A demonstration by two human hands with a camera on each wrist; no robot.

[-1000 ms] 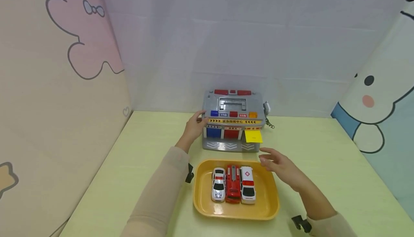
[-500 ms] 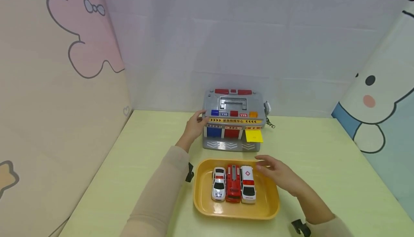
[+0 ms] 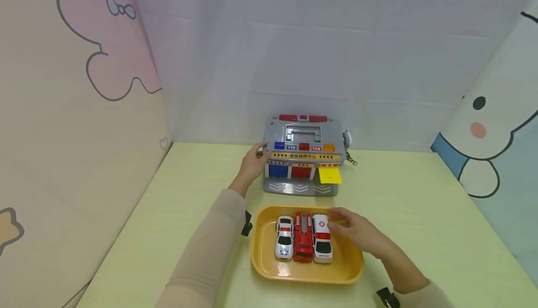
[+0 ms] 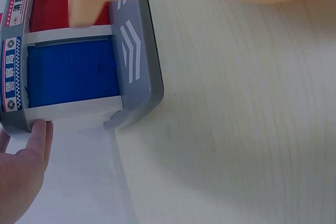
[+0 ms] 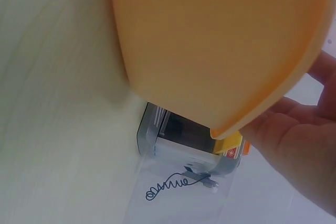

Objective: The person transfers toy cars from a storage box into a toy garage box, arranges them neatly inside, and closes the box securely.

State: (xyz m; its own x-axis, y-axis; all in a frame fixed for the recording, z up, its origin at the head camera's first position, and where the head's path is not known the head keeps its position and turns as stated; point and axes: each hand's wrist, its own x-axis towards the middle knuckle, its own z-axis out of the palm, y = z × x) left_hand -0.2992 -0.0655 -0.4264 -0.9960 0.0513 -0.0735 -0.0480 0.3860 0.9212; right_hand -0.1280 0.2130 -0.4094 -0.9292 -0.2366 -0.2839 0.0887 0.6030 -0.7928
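Observation:
My left hand [image 3: 252, 164] rests on the left side of a grey toy emergency station [image 3: 275, 135]. In the left wrist view its fingers [image 4: 39, 142] lie against the side wall beside the blue door [image 4: 73, 72]. Over the right side of a yellow tray [image 3: 346, 261] hovers my right hand [image 3: 357, 231], fingertips close to a white toy ambulance [image 3: 322, 247]; contact cannot be made out. Left of the ambulance in the tray are a red toy fire truck [image 3: 303, 240] and a white toy police car [image 3: 284, 247]. The station's yellow door [image 3: 329, 175] is raised.
A toy telephone handset [image 3: 346, 139] with a coiled cord hangs on the station's right side. The pale green table [image 3: 420, 205] meets a white back wall [image 3: 210, 111] and printed side walls. The tray stands just in front of the station.
My right hand has moved left and toward me, from beside the tray's far right corner to the ambulance. The left hand stays on the station.

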